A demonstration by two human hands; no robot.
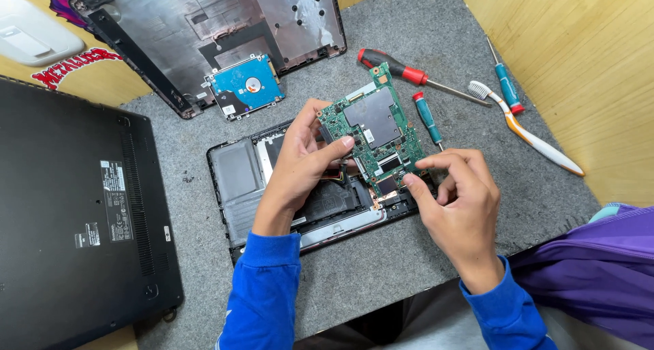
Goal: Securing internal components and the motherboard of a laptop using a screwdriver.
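Green circuit board (373, 137) (both hands gripping) tilts above open laptop base (235, 179).

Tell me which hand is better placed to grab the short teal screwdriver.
Right. The right hand pinches the green board's lower right edge, and the short teal screwdriver lies on the mat just above it. The left hand grips the board's left edge, with the board between it and the tool.
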